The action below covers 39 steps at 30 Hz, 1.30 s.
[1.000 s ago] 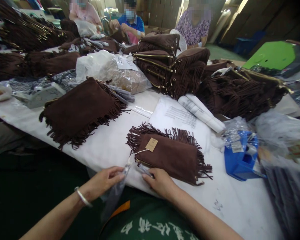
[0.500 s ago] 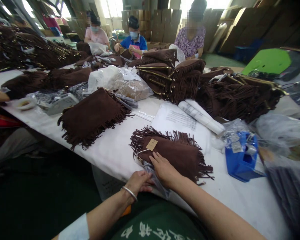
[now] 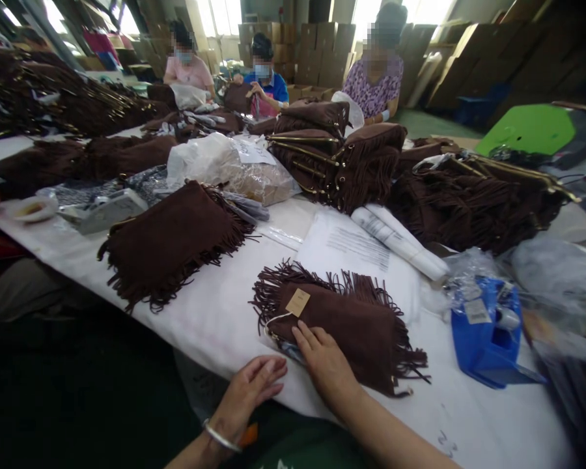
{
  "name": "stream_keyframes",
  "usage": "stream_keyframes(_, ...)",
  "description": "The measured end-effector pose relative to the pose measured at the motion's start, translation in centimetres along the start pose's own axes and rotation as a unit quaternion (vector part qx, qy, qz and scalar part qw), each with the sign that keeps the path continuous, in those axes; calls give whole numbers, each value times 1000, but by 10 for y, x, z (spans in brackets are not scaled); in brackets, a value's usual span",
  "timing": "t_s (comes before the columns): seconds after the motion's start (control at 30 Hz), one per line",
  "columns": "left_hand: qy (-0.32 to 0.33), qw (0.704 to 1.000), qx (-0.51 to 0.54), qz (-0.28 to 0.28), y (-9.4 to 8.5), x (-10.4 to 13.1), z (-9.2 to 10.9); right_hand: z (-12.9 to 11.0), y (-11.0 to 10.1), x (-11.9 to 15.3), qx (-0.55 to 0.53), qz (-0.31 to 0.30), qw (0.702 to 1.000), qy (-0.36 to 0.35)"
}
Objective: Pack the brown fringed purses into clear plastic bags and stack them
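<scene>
A dark brown fringed bag [image 3: 356, 332] lies flat on the white-covered table in front of me. A tan paper tag [image 3: 297, 302] on a white string rests on its upper left part. My right hand [image 3: 325, 365] lies on the bag's near left edge with fingers stretched out. Beneath those fingers a bit of greyish, see-through wrapping shows at the edge. My left hand [image 3: 254, 387], with a silver bangle at the wrist, hovers off the table's near edge. Its fingers are loosely bent and nothing shows in them. Further left lies a second brown fringed bag [image 3: 176, 234].
A blue tape dispenser [image 3: 486, 339] stands at the right. Behind the bag are a printed plastic sheet [image 3: 344, 238] and a white roll [image 3: 400, 242]. Piles of brown bags [image 3: 478, 202] fill the far side, where several people work. A tape roll [image 3: 29, 208] sits left.
My left hand has let go of the grey plastic at the bag's edge and drawn back down and left. That plastic now sits tucked at the edge under my right hand.
</scene>
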State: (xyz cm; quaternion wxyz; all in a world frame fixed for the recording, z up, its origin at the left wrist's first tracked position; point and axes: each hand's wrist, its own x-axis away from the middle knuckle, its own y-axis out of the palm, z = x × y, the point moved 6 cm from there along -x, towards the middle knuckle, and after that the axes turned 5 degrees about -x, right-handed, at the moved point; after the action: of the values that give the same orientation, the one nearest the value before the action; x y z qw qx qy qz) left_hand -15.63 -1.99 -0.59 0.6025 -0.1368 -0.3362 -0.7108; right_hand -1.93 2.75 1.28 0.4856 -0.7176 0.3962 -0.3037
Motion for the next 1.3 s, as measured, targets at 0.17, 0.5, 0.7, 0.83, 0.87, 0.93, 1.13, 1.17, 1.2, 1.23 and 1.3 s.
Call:
stream_keyframes(0.17,30,985,165,-36,2,-27,6,8,-19,0,-41,4,999,-25)
stream_keyframes(0.5,129,974,186,12,6,-91,67,5,-5,21,-86,-25,996,-14)
stream_keyframes(0.7,272,878,-394,-36,32,-77,77,6,8,24,-89,-16,996,-17)
stream_keyframes(0.83,344,714,-602,-98,68,-65,56,12,-2,42,-187,-20,982,-35)
stream_keyframes(0.87,353,689,-622,-119,76,-61,50,14,-9,51,-218,-11,975,-49)
stream_keyframes(0.93,367,641,-652,-169,90,-54,40,21,-24,74,-289,24,955,-64)
stream_keyframes(1.13,425,492,-715,-257,140,-49,22,67,-38,160,-502,204,820,183)
stream_keyframes(1.17,438,474,-720,-254,148,-50,18,73,-33,172,-532,221,783,234)
stream_keyframes(1.2,453,458,-723,-248,155,-52,15,77,-27,182,-562,229,747,272)
stream_keyframes(1.23,471,442,-724,-243,161,-54,11,79,-20,190,-593,228,713,297)
stream_keyframes(1.3,503,416,-720,-237,168,-57,7,80,-7,194,-659,202,652,317)
